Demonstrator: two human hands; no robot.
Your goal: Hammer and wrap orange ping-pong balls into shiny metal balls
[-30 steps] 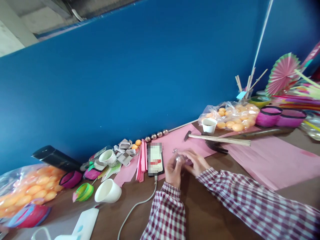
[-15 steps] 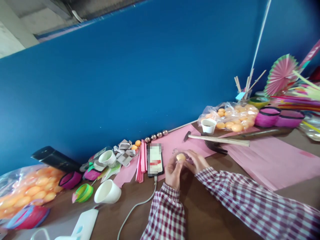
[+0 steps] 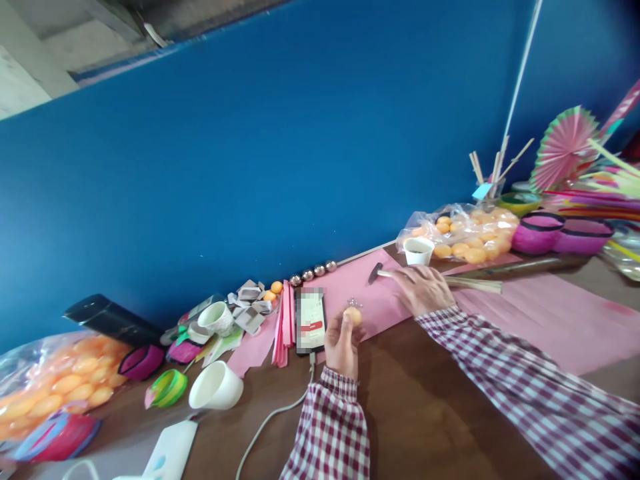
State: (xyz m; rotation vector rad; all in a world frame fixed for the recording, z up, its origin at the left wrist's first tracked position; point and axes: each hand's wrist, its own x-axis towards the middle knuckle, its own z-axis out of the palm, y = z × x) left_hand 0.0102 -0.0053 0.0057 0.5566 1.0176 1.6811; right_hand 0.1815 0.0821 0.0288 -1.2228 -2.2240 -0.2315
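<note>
In the head view, a person's left grip (image 3: 342,345) is pinching a small orange ball (image 3: 355,317) above pink paper (image 3: 384,308). At two o'clock from it, the right grip (image 3: 424,289) is reaching over a hammer (image 3: 375,273); whether fingers are closing cannot be told. The person is apparently going for the tool; lifting it would call for wrapping the handle firmly.

Long maroon-and-white checked sleeves (image 3: 333,423), gathered cuffs (image 3: 340,380), bare hands (image 3: 343,345)

Hammer handle (image 3: 475,285) partly hidden by right grip (image 3: 424,288); phone screen (image 3: 311,319) blurred; specks (image 3: 355,303) on pink paper (image 3: 382,305) indistinct.
</note>
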